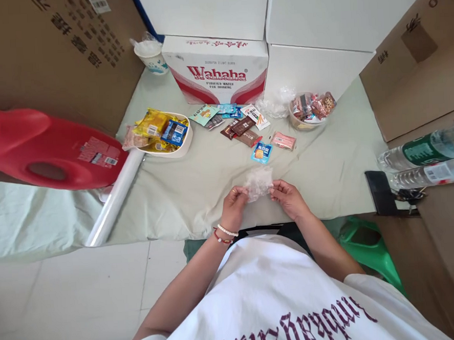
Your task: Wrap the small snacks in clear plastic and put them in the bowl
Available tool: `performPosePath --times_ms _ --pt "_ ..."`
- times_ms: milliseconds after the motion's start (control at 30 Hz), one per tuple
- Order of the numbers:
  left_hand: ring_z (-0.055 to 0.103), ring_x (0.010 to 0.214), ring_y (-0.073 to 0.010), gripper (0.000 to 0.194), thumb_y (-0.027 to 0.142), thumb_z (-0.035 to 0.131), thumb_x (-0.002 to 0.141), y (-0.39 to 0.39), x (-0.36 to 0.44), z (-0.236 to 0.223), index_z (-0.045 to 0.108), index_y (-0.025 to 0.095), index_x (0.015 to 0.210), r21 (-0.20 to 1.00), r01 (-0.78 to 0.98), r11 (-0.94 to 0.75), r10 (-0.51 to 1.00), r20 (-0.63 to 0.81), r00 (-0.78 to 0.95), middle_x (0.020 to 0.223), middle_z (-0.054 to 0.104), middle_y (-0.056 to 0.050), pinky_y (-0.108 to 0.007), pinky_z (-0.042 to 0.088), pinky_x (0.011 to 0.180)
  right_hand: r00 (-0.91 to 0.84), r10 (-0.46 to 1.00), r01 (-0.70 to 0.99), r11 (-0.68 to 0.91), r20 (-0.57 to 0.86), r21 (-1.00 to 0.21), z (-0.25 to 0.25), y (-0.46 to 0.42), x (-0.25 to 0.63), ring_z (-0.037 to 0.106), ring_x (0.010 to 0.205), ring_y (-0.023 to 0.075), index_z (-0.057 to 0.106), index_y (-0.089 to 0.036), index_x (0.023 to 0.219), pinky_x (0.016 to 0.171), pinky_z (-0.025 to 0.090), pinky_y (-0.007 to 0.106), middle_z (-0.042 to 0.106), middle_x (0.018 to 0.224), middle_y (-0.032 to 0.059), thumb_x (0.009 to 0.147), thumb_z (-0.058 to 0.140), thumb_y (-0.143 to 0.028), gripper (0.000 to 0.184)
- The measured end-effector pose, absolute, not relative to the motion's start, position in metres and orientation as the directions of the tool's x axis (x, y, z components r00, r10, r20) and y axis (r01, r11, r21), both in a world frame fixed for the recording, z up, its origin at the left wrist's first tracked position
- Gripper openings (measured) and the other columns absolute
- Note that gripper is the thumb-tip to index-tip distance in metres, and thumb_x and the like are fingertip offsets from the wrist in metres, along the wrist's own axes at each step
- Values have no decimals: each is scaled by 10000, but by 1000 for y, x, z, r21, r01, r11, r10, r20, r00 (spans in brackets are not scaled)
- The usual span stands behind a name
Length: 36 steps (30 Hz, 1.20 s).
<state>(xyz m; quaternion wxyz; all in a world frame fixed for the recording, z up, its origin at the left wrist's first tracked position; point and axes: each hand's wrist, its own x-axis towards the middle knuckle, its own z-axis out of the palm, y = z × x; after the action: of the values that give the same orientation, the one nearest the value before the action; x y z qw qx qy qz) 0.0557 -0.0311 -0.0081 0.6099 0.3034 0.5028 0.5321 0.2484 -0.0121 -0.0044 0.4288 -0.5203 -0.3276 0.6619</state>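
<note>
A crumpled piece of clear plastic film (pixel 260 183) is stretched between my two hands, just above the cloth near the table's front edge. My left hand (pixel 234 203) pinches its left side between thumb and fingers. On the other side, my right hand (pixel 288 197) pinches the right edge. Just beyond the film lies a small blue snack packet (pixel 262 152), with a pink packet (pixel 283 140) to its right. Several more snack packets, among them a dark brown one (pixel 244 125) and a white one (pixel 256 117), lie loosely piled farther back.
At left stand a white tub (pixel 187 141) of snacks, a roll of film (pixel 115 200) and a red jug (pixel 49 150). Behind are a Wahaha box (pixel 217 70), a paper cup (pixel 153 59) and crumpled film (pixel 279 102). Rightward sit a snack bowl (pixel 307 125), bottles (pixel 422 152) and a black phone (pixel 380 194).
</note>
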Motion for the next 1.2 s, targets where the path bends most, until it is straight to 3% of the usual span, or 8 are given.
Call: performPosePath --times_ms 333,533,667,733,833,1000,1133,1200 --pt "713 965 -192 361 322 868 657 -35 19 -21 554 212 797 787 -503 356 897 -439 -53 1026 716 -38 -362 565 864 -33 930 -331 -356 -367 -874 -17 -35 272 510 614 124 719 -241 870 595 439 283 600 716 -29 679 890 -434 322" --pt "670 881 -125 431 197 878 598 -43 17 -33 603 240 927 854 -400 332 926 -376 -32 963 685 12 -293 537 854 408 910 92 -116 -69 -989 -21 -50 260 572 712 188 686 -331 1086 625 511 371 638 1112 62 878 694 -467 249" --pt "616 822 -104 544 225 865 629 -49 22 -30 670 268 1135 875 -372 310 946 -323 30 1008 680 0 -251 504 788 141 982 455 48 125 -889 -15 -45 238 638 984 287 652 -359 1301 791 559 449 595 1303 108 810 781 -427 513" --pt "582 762 -96 534 305 854 688 -49 23 -28 681 269 1192 887 -348 303 949 -316 19 923 658 15 -240 481 736 0 995 514 86 100 -853 -16 -35 229 640 1034 302 720 -322 1185 838 543 455 649 1202 102 832 743 -383 359" --pt "532 697 -93 365 458 824 767 -47 20 -24 730 229 1035 915 -296 275 936 -325 -132 807 623 25 -229 437 659 4 999 431 40 47 -901 -23 -18 229 630 818 234 747 -282 911 776 512 404 677 921 55 895 645 -366 133" --pt "412 572 -94 335 570 726 865 -43 6 -22 691 242 920 944 -268 191 910 -273 -312 654 497 59 -229 323 529 275 955 97 -142 -111 -985 -19 -6 258 509 641 170 677 -265 835 603 426 304 607 730 -4 866 690 -495 232" --pt "433 569 -113 381 620 645 922 -51 9 -23 695 257 1029 976 -129 178 940 -207 -272 630 499 54 -249 348 549 170 985 222 -55 -17 -973 -5 -12 247 563 737 183 702 -274 966 629 457 307 680 945 36 837 740 -516 278" --pt "458 584 -122 434 641 619 931 -54 15 -22 703 247 1090 985 -72 157 959 -169 -227 629 519 44 -258 380 579 -14 999 319 32 29 -947 -2 -15 226 597 799 194 699 -292 1180 671 491 324 686 1147 64 738 841 -481 502"
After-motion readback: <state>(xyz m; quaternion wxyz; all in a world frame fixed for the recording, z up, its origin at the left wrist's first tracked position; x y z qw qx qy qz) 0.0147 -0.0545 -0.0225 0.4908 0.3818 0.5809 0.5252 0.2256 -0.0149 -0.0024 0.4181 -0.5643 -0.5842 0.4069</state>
